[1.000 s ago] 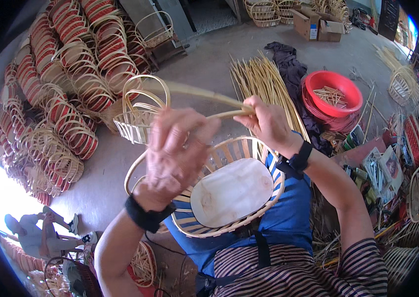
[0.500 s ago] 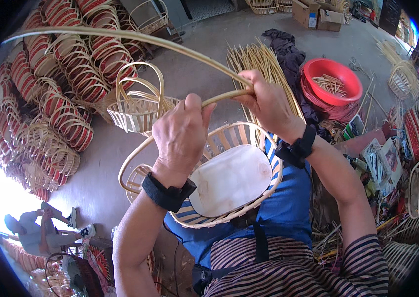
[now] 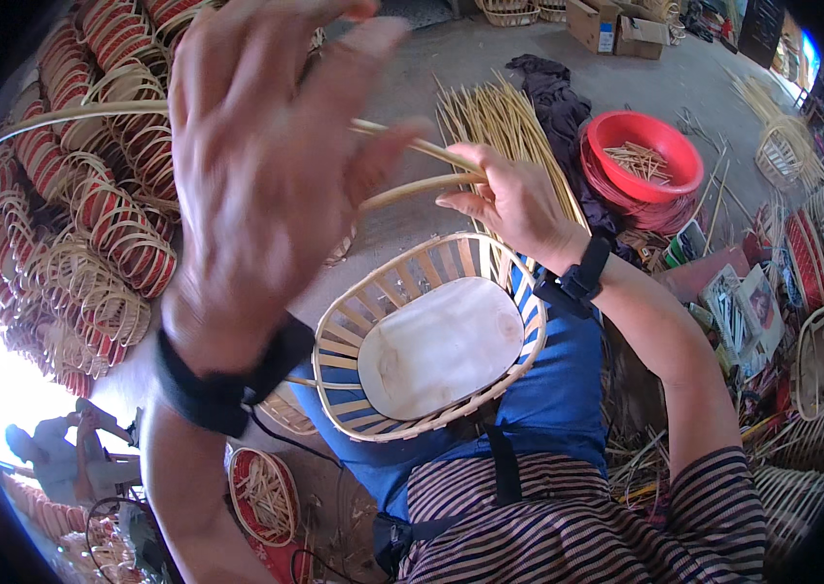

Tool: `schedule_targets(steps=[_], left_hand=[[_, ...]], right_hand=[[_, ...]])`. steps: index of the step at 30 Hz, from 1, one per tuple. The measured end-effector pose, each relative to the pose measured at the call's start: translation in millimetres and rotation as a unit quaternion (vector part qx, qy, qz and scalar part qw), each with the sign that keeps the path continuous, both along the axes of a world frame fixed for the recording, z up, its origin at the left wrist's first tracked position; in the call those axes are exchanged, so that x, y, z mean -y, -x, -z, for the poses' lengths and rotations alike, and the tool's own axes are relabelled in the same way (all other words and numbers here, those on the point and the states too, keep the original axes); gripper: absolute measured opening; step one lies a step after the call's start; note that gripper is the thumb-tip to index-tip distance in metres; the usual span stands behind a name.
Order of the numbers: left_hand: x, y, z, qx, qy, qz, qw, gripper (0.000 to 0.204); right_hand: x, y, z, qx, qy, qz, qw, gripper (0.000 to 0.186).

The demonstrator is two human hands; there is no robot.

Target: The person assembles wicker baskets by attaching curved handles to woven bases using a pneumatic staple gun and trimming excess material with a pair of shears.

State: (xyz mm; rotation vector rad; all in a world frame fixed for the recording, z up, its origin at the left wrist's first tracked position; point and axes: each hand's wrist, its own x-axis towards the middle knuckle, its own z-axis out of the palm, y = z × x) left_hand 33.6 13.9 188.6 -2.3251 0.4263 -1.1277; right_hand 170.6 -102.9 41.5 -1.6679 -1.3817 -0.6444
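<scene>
My left hand (image 3: 256, 170) is raised close to the camera, blurred, with fingers apart, in front of a long pale cane strip (image 3: 62, 115). My right hand (image 3: 514, 200) grips the strip where it bends back into a second length, above an oval slatted basket (image 3: 339, 316) with a pale wooden base (image 3: 439, 348). The basket rests on my blue-trousered lap. The middle of the strip is hidden behind my left hand.
Stacked red-and-natural baskets (image 3: 91, 224) fill the left. Cane bundles (image 3: 490, 117), dark cloth (image 3: 553, 107) and a red basin (image 3: 641, 136) lie ahead. Cardboard boxes (image 3: 616, 29) stand behind; clutter (image 3: 762, 321) lines the right. A seated person (image 3: 71, 457) is at lower left.
My left hand has come off the strip, rising up and leftward toward the camera with its fingers opening. My right hand keeps hold of the strip, whose far end now sits lower.
</scene>
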Motion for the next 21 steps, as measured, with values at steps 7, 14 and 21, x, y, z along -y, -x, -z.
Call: schedule_targets(steps=[7, 14, 21], left_hand=[[-53, 48, 52, -0.385, 0.413, -0.155, 0.811, 0.030], [-36, 56, 89, -0.160, 0.365, -0.096, 0.912, 0.032], [-39, 60, 96, -0.154, 0.415, -0.086, 0.892, 0.030]], right_hand=[[2, -4, 14, 0.037, -0.016, -0.011, 0.999, 0.027], [6, 7, 6, -0.075, 0.041, -0.043, 0.995, 0.031], [93, -35, 83, -0.222, -0.072, 0.171, 0.957, 0.057]])
